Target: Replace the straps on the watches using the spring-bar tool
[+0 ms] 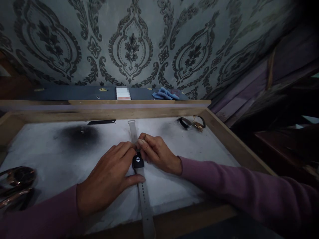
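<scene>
A smartwatch (138,162) with a dark square face and a small white symbol lies across the middle of the white work surface. Its pale perforated strap (145,199) runs toward me over the near edge, and the other strap piece (132,128) points away. My left hand (108,177) grips the watch from the left, its thumb on the near strap and its fingers at the far end of the case. With closed fingertips, my right hand (158,153) pinches where the far strap meets the case. Whatever lies between those fingertips is hidden.
A raised wooden rim (241,152) borders the white surface (189,186). Wristwatches (23,176) lie at the near left, with more watches (185,122) at the far right. Near the back is a black blade (102,122). A blue cloth (164,94) sits on the ledge beyond.
</scene>
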The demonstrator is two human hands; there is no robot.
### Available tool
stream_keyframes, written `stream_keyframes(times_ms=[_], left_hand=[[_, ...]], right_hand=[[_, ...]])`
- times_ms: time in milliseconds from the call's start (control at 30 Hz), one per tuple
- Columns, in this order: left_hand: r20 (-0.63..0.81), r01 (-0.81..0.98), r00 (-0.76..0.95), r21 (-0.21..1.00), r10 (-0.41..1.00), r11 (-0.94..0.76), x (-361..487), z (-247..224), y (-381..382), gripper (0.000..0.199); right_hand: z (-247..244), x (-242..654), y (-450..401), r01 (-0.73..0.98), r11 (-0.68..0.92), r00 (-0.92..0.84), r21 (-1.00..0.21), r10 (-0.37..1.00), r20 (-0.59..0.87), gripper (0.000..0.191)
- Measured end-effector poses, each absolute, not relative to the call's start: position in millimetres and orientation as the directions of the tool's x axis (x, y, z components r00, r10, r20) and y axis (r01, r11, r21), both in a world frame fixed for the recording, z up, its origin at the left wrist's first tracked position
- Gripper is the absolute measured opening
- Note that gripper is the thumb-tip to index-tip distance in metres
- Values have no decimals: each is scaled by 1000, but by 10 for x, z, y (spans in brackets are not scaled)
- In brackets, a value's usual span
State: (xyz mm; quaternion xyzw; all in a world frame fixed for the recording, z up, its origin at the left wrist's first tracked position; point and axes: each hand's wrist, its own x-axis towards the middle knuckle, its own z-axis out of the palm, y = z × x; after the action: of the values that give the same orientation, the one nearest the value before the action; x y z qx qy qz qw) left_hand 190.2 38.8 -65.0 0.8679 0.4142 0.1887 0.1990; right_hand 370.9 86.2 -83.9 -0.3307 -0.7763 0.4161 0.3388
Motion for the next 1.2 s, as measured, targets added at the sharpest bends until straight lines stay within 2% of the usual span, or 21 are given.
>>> stream_keyframes(times_ms=[433,733,967,1100,1200], left_hand=[[143,648,577,519,804,-558,1897,-651,383,32],[139,642,564,547,814,-538,1894,-655,388,34],[137,606,539,623,831,-495,1887,-676,384,38],[124,588,525,663,842,-464,1889,-676,385,35],[120,580,493,693,862,-428,1883,-691,377,41]], right_hand=[[-848,3715,867,277,575,-610,-770,724,321,25],[-832,3705,875,260,542,-599,-799,740,307,25],[-839,3710,866,236,484,-586,-842,763,274,26],[-835,3710,868,235,488,-584,-841,763,279,26],[-832,3712,868,250,507,-589,-825,756,286,25]])
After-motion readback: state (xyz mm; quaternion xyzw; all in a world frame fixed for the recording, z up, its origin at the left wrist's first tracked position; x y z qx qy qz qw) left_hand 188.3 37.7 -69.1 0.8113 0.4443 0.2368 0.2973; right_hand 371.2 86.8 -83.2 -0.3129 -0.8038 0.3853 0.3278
